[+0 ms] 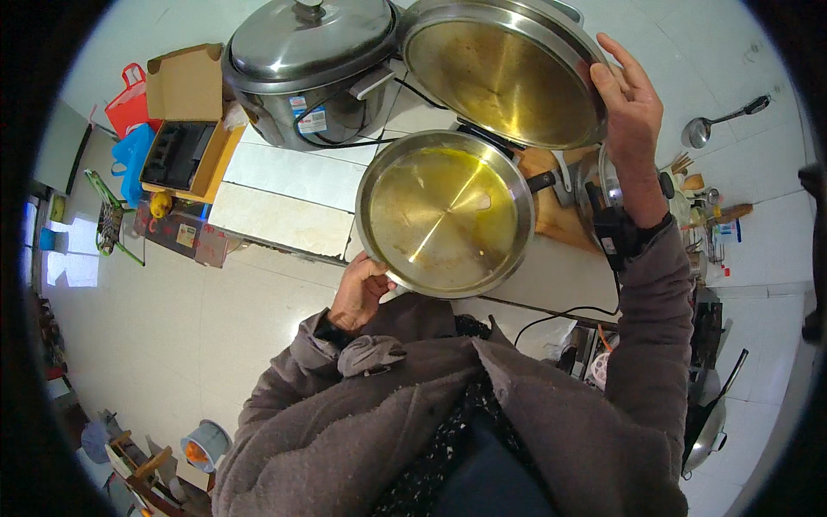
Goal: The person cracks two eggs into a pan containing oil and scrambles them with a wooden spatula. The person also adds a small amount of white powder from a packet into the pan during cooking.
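Observation:
A round metal pan (pixel 446 213) rests on the tiled counter before me, with a thin film of yellowish liquid, apparently oil, and some brown residue on its base. Behind it, a matching round upper plate (pixel 497 77) stands tilted up at a dark hinge (pixel 488 137). My left hand (pixel 362 287) grips the pan at its near-left rim, where a handle is mostly hidden. Up at the right, my right hand (pixel 623 106) has its thumb on the inner rim of the raised plate, and its fingers reach round the edge.
A large lidded steel cooker (pixel 310 77) with a black cord stands back left. Beside it is an open cardboard box (pixel 184 142). To the right, a knife (pixel 539 182) and glass lid (pixel 588 200) lie on a wooden board (pixel 552 216). A ladle (pixel 701 131) hangs on the wall.

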